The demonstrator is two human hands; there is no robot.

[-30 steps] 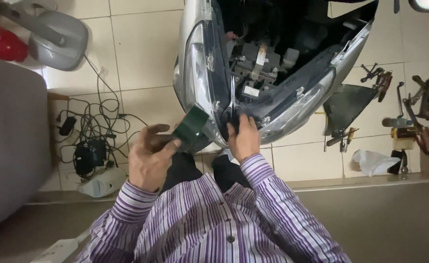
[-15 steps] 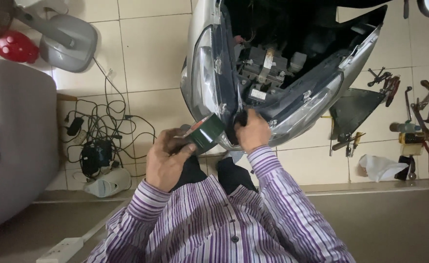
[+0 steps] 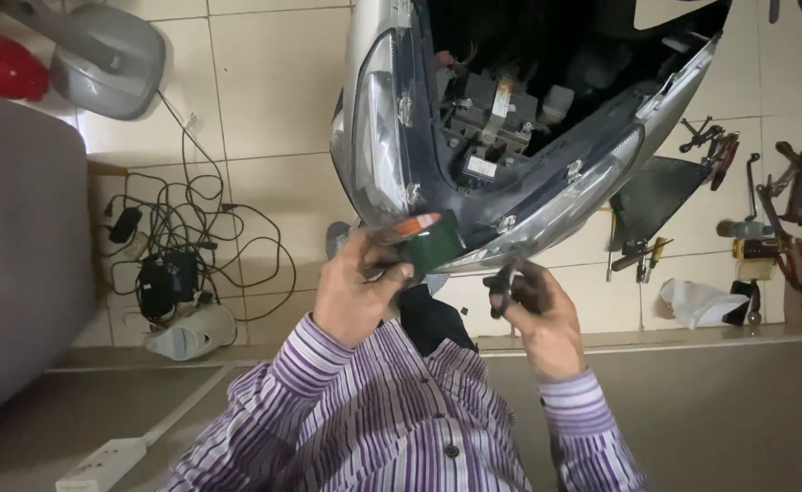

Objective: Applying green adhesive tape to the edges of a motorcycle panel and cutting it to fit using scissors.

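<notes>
Head view: green tape roll point(image 3: 430, 241) in left hand point(image 3: 355, 287).

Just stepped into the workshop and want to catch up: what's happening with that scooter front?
A person in a purple striped shirt works at the opened front of a scooter, whose headlight housing and inner parts are exposed. The left hand holds a dark green roll of tape close against the lower edge of the front panel. The right hand grips a small dark tool just below that panel. A tangle of black cables and hand tools lie on the tiled floor on either side.
</notes>
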